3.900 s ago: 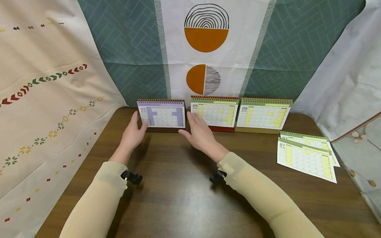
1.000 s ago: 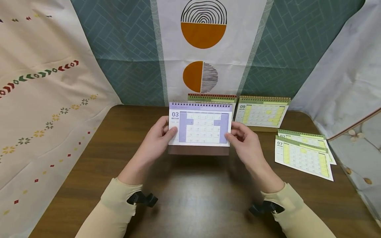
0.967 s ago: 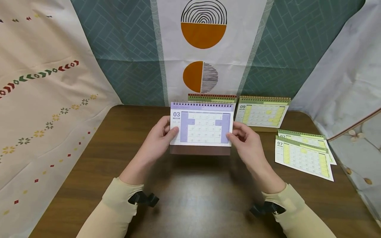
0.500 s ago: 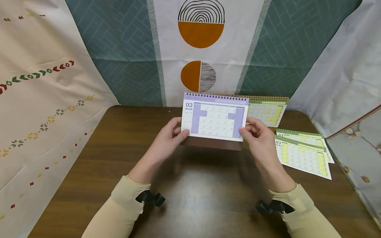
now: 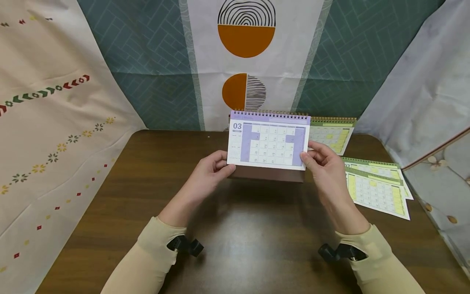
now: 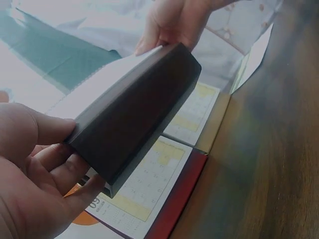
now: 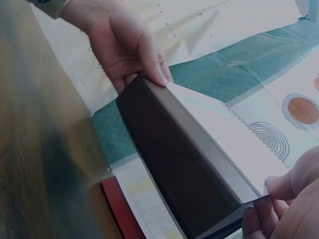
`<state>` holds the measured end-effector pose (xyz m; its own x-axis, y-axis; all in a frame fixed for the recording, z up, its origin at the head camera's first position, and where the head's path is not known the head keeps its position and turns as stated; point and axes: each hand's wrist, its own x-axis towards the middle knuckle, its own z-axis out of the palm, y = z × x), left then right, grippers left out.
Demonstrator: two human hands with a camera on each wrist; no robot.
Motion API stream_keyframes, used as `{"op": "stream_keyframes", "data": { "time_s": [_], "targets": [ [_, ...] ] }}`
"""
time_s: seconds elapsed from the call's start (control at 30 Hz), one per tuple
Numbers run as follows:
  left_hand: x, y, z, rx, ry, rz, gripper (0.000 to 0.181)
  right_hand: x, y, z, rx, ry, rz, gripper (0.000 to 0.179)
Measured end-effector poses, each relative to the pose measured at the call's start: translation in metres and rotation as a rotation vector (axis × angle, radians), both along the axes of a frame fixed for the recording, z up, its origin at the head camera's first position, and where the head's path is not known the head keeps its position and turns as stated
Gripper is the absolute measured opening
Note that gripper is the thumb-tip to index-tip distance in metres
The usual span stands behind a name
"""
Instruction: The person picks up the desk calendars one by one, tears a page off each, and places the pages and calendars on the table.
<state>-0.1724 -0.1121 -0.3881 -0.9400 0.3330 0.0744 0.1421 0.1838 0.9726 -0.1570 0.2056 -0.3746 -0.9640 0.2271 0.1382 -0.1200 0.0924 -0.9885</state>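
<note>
Both hands hold a purple desk calendar [image 5: 271, 141] up in the air, its page marked 03 facing the head camera. My left hand [image 5: 209, 173] grips its lower left corner, thumb on the front. At the lower right side my right hand [image 5: 324, 167] pinches the edge in the same way. The dark brown underside of its stand [image 6: 134, 104] shows in the left wrist view. Behind it, a green calendar with a red base [image 6: 149, 184] is almost wholly hidden from the head view. A green calendar with a tan base [image 5: 332, 136] stands partly covered to the right.
Two loose green calendar pads [image 5: 378, 194] lie overlapping at the right of the brown wooden table [image 5: 110, 212]. Patterned cloth [image 5: 154, 53] hangs behind the table's far edge, and more cloth hangs at both sides.
The purple calendar stood at the row's left end with open hands near it. Both hands then took hold of it, lifted it and carried it rightward, in front of the red-based calendar.
</note>
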Motion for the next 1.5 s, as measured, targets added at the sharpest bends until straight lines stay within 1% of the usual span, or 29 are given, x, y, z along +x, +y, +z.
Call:
{"op": "stream_keyframes", "data": {
  "time_s": [0.1,0.17,0.23,0.37,0.53,0.73,0.83,0.97,1.23,1.37,1.5],
  "targets": [
    [0.002,0.0004,0.0004,0.014,0.005,0.018,0.027,0.0012,0.0004,-0.0016,0.031,0.028,0.02,0.049],
    [0.0034,0.0009,0.0012,0.032,0.003,0.028,0.026,0.0015,0.0003,-0.0035,0.072,0.054,0.033,0.054],
    [0.0034,0.0013,0.0006,0.054,0.003,0.035,0.025,0.0021,0.0001,-0.0057,0.129,0.075,0.037,0.058],
    [0.003,0.0026,-0.0007,0.093,0.002,0.056,0.024,0.0027,-0.0006,-0.0093,0.282,0.118,0.04,0.061],
    [0.003,0.0031,0.0005,0.119,0.01,0.081,0.023,0.0034,-0.003,-0.0087,0.442,0.161,0.071,0.069],
    [0.0033,0.0031,0.0016,0.118,0.011,0.094,0.023,0.0052,-0.0065,-0.0082,0.561,0.169,0.117,0.082],
    [0.0026,0.0036,0.0007,0.114,0.006,0.097,0.023,0.0056,-0.0072,-0.008,0.588,0.169,0.14,0.087],
    [0.0018,0.0038,-0.0004,0.11,0.0,0.102,0.024,0.0048,-0.0079,-0.008,0.583,0.171,0.161,0.093],
    [0.0006,0.0036,-0.0016,0.099,0.011,0.104,0.021,0.0032,-0.0073,-0.0054,0.599,0.179,0.175,0.114],
    [0.0002,0.004,-0.0017,0.103,0.008,0.102,0.02,0.0022,-0.0056,-0.0048,0.584,0.194,0.165,0.11],
    [0.001,0.0042,-0.0015,0.104,0.004,0.102,0.02,0.0026,-0.0042,-0.0028,0.533,0.178,0.167,0.102]
  ]
}}
